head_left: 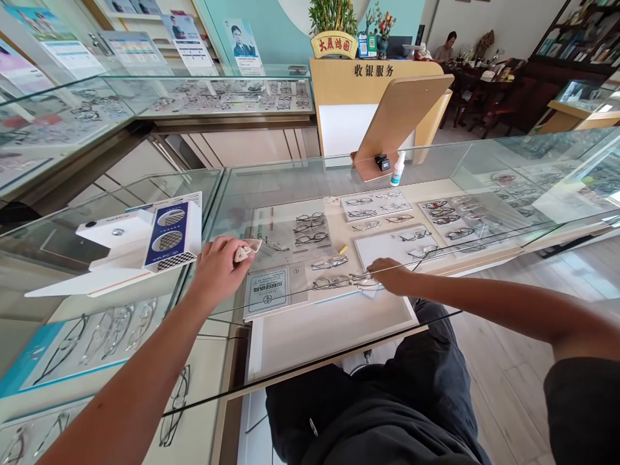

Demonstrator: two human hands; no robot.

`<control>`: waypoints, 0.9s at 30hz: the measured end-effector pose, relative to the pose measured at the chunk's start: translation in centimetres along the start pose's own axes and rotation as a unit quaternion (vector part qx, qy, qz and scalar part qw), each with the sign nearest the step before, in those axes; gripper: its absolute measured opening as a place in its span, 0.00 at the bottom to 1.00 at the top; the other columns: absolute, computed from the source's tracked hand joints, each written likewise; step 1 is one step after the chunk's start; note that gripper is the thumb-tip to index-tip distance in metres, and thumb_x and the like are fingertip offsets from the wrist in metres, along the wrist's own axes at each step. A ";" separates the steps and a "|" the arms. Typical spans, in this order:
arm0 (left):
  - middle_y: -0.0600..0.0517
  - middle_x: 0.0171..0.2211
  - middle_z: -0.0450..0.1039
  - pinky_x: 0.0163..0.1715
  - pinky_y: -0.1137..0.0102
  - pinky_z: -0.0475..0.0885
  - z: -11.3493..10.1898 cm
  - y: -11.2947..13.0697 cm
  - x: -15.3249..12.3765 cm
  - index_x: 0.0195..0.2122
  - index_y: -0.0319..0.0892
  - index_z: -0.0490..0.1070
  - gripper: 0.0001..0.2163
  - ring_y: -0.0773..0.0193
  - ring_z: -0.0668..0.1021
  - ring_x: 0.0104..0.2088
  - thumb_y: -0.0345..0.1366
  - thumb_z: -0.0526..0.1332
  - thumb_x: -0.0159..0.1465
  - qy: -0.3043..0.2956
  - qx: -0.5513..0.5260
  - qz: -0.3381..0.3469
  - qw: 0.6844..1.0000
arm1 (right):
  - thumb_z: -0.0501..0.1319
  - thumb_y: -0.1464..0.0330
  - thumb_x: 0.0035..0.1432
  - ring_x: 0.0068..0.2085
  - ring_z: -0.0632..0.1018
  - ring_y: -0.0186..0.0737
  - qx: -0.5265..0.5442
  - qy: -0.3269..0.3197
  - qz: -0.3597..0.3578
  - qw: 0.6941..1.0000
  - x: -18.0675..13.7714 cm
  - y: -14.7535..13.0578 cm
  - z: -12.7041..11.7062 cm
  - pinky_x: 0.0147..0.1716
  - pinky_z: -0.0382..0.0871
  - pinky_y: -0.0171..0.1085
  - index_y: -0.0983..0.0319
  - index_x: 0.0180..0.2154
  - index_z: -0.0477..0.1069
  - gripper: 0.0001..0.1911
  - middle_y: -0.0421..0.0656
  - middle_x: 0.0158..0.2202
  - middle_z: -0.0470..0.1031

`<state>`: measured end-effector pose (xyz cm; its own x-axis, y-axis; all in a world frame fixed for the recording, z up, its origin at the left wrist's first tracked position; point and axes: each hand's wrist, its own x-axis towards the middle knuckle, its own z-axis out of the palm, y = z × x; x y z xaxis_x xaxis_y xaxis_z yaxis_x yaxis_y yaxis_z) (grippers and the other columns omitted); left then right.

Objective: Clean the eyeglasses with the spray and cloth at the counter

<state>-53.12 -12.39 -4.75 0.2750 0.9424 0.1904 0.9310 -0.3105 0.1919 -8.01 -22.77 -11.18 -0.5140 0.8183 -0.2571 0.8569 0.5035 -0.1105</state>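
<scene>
My left hand [220,265] rests on the glass top of the display case [271,187], fingers closed round a small pale cloth [246,249]. My right hand [391,274] reaches inside the case from the back and pinches a pair of thin-framed glasses [361,279] lying on the white shelf. More glasses [310,229] lie in rows on trays inside the case, beyond both hands.
A white lens demo stand [145,242] sits on the glass to the left. A wooden mirror stand [397,123] and a small spray bottle [398,169] stand at the far edge. A cashier desk [372,77] and a seated person [445,46] are behind.
</scene>
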 end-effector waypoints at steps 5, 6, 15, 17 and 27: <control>0.40 0.59 0.73 0.66 0.43 0.68 0.2 -0.2 0.1 0.50 0.46 0.73 0.16 0.39 0.74 0.61 0.49 0.53 0.73 0.007 -0.008 0.005 1.000 | 0.60 0.74 0.71 0.60 0.83 0.45 0.064 -0.023 -0.096 0.993 -3.8 -4.8 -3.6 0.61 0.77 0.42 0.60 0.54 0.83 0.16 0.50 0.58 0.86; 0.40 0.59 0.74 0.66 0.44 0.68 0.2 -0.2 0.1 0.50 0.46 0.73 0.15 0.39 0.74 0.61 0.49 0.53 0.73 0.009 -0.008 0.006 1.000 | 0.58 0.74 0.73 0.62 0.82 0.45 0.080 -0.018 -0.117 0.990 -4.7 -5.7 -4.8 0.63 0.77 0.42 0.60 0.56 0.82 0.17 0.49 0.59 0.85; 0.40 0.59 0.74 0.68 0.44 0.67 0.2 0.0 -0.1 0.51 0.47 0.72 0.16 0.40 0.73 0.63 0.49 0.53 0.72 0.012 -0.019 0.005 1.000 | 0.52 0.79 0.72 0.72 0.74 0.50 0.013 0.121 -0.166 0.979 -7.7 -5.0 -16.6 0.73 0.68 0.57 0.60 0.59 0.80 0.25 0.48 0.65 0.80; 0.40 0.60 0.73 0.68 0.44 0.66 0.3 0.0 -0.1 0.51 0.46 0.72 0.16 0.40 0.73 0.64 0.49 0.52 0.73 0.009 -0.021 0.000 1.000 | 0.50 0.82 0.70 0.71 0.74 0.54 -0.075 0.135 -0.102 0.983 -6.3 -3.1 -16.7 0.70 0.70 0.58 0.63 0.56 0.81 0.25 0.51 0.62 0.81; 0.40 0.60 0.73 0.68 0.45 0.67 0.3 -0.2 0.0 0.51 0.47 0.72 0.17 0.40 0.73 0.63 0.51 0.52 0.73 0.010 -0.024 0.000 1.000 | 0.50 0.81 0.73 0.64 0.76 0.57 -0.239 0.124 0.016 0.963 -2.1 2.6 -12.8 0.62 0.71 0.50 0.68 0.52 0.82 0.22 0.55 0.60 0.81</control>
<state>-53.21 -12.29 -5.12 0.2692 0.9399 0.2102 0.9184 -0.3162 0.2377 -5.19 -19.58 1.37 -0.5329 0.8461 -0.0089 0.7864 0.4991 0.3639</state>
